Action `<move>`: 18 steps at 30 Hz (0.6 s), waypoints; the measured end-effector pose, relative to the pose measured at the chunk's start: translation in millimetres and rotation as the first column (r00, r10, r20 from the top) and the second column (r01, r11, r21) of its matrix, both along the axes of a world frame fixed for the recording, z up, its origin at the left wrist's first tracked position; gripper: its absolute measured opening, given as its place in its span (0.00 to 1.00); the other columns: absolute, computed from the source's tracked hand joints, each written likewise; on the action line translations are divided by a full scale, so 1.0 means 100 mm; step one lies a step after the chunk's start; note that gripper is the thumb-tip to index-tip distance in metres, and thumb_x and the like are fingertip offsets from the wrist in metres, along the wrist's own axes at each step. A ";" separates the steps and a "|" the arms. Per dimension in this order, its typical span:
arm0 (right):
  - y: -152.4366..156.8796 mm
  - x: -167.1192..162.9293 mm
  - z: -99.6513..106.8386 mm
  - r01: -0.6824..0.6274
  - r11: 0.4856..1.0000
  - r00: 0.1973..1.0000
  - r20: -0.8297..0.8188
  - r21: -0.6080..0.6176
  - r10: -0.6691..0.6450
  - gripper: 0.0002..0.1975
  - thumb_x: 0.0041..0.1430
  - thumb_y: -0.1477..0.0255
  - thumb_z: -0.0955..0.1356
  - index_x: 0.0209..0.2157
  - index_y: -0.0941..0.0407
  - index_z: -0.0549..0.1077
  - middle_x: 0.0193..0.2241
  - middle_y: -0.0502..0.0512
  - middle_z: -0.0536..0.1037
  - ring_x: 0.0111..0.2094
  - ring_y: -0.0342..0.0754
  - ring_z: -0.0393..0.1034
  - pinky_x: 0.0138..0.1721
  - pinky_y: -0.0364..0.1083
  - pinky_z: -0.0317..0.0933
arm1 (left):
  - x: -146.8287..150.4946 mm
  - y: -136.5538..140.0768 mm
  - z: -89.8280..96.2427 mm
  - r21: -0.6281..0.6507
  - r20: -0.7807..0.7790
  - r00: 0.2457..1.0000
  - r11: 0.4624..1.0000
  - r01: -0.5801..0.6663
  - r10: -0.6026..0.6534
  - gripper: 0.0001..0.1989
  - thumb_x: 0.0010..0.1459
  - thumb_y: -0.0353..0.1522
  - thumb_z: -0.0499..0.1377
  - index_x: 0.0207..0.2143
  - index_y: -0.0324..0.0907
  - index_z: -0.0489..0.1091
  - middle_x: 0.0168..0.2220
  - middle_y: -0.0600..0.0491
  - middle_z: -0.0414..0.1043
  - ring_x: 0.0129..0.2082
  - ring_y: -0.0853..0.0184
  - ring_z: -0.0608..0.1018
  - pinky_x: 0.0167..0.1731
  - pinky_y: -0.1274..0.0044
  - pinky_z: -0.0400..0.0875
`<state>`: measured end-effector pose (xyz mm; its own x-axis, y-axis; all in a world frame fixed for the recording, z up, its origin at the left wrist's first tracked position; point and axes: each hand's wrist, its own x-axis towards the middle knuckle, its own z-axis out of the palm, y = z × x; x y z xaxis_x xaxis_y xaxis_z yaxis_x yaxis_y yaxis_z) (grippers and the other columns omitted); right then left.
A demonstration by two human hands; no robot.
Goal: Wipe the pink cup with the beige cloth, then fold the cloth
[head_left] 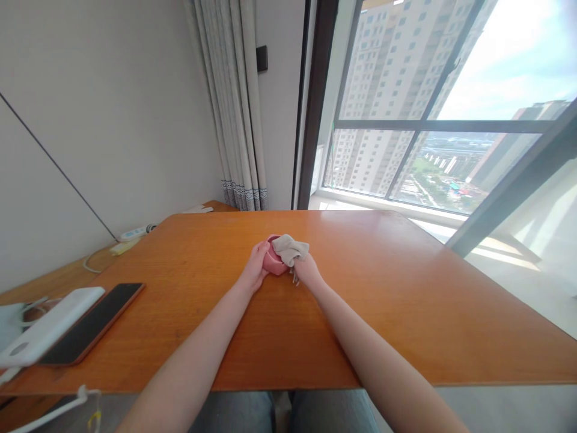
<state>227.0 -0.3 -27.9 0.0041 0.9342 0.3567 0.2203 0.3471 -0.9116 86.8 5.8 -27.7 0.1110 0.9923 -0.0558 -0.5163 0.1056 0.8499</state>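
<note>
Above the middle of the wooden table (pixel 202 258), my left hand (pixel 256 267) is closed around the left side of a small pink container (pixel 274 262), perhaps a bowl or cup. A light grey cloth (pixel 290 248) is bunched in my right hand (pixel 308 270) and lies against the container's upper right side. Part of the container's opening shows dark beside the cloth. A fringed end of the cloth hangs below my right hand. The fingers of my right hand are mostly hidden by the cloth.
A dark phone (pixel 97 322) lies beside a white power bank (pixel 54 325) at the table's left. Cables and a power strip (pixel 133 233) are beyond the left edge. A grey curtain (pixel 238 108) and a large window (pixel 406 156) stand behind the table.
</note>
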 end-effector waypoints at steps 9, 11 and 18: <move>-0.21 -0.33 0.00 0.087 0.996 0.912 -0.400 -0.023 -0.089 0.16 0.52 0.69 0.60 0.41 0.54 0.70 0.39 0.53 0.74 0.40 0.47 0.68 0.39 0.45 0.64 | 0.11 -0.03 -0.06 0.204 -0.026 0.983 0.964 -0.173 0.182 0.24 0.52 0.39 0.61 0.50 0.46 0.59 0.55 0.50 0.62 0.55 0.64 0.67 0.53 0.73 0.62; -0.16 -0.28 0.00 0.081 0.997 0.911 -0.407 0.007 -0.071 0.14 0.51 0.70 0.59 0.38 0.54 0.70 0.39 0.53 0.74 0.41 0.47 0.67 0.41 0.45 0.63 | 0.13 -0.07 -0.03 0.194 -0.034 0.991 0.974 -0.118 0.127 0.30 0.50 0.37 0.63 0.54 0.48 0.55 0.58 0.50 0.59 0.57 0.64 0.65 0.54 0.72 0.61; -0.02 0.10 0.07 0.042 0.998 0.993 -0.108 0.036 -0.038 0.11 0.49 0.70 0.61 0.16 0.55 0.64 0.21 0.50 0.72 0.27 0.44 0.65 0.31 0.42 0.61 | 0.06 -0.13 0.14 0.106 -0.052 0.980 0.975 0.196 -0.191 0.24 0.53 0.42 0.59 0.52 0.45 0.64 0.56 0.48 0.64 0.53 0.59 0.68 0.48 0.70 0.68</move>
